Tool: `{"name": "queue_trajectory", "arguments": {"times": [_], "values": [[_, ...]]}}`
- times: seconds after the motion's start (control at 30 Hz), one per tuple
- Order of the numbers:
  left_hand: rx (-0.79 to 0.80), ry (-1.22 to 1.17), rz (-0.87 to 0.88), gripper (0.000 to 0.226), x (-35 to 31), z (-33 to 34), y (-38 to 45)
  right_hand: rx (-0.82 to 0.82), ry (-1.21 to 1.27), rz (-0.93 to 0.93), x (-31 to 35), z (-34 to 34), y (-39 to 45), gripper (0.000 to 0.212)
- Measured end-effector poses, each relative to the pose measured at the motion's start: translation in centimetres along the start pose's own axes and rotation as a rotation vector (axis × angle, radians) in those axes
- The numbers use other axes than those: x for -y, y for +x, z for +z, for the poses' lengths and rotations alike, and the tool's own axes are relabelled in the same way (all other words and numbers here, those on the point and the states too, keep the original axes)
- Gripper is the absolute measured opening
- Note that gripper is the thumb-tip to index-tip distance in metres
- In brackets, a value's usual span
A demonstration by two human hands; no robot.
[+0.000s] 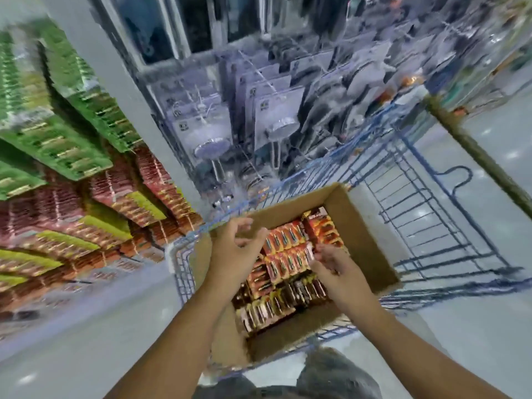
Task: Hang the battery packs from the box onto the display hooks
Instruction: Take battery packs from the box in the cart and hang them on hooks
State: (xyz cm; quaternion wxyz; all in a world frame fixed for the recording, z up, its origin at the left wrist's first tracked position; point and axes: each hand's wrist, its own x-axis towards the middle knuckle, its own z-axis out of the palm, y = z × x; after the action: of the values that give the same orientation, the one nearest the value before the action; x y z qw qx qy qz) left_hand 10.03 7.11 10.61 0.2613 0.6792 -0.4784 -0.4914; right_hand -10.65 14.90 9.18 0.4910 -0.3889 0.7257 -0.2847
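An open cardboard box (361,226) sits in a blue wire cart and is full of orange and red battery packs (283,239). My right hand (335,267) reaches in from the right and pinches the right edge of one orange battery pack (286,264) lying on top. My left hand (234,249) hovers over the box's left rim with loosely curled, spread fingers and holds nothing. On the left, the display hooks carry rows of green packs (72,133) and red packs (129,203). The picture is motion-blurred.
The blue wire cart (431,226) stands on a pale tiled floor (475,326). Beyond it a rack holds packaged shower heads (280,128). A white upright panel (121,90) separates that rack from the battery display.
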Motion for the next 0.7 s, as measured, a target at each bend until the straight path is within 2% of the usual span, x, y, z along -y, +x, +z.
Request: {"name": "queue_trajectory", "arguments": {"times": [0.2,0.27,0.37,0.5,0.63,0.7], "values": [[-0.183,0.008,-0.199,0.030,3.5,5.2,0.3,0.255,-0.230,0.049,-5.9,-3.2,5.7,0.028],[-0.214,0.009,-0.261,0.026,5.1,6.9,0.6,0.315,-0.293,0.063,-7.7,-3.7,7.0,0.025],[-0.241,-0.010,-0.371,0.027,7.5,8.9,1.0,0.378,-0.398,0.083,-10.1,-3.7,8.6,0.033],[-0.280,-0.081,-0.486,0.040,10.7,10.8,2.0,0.509,-0.537,0.101,-12.4,-1.6,10.6,0.039],[-0.345,-0.191,-0.567,0.028,13.6,12.1,3.2,0.589,-0.638,0.076,-14.1,2.1,12.5,0.044],[-0.375,-0.205,-0.600,0.032,14.7,12.6,3.9,0.613,-0.691,0.040,-14.9,3.8,13.2,0.046]]}}
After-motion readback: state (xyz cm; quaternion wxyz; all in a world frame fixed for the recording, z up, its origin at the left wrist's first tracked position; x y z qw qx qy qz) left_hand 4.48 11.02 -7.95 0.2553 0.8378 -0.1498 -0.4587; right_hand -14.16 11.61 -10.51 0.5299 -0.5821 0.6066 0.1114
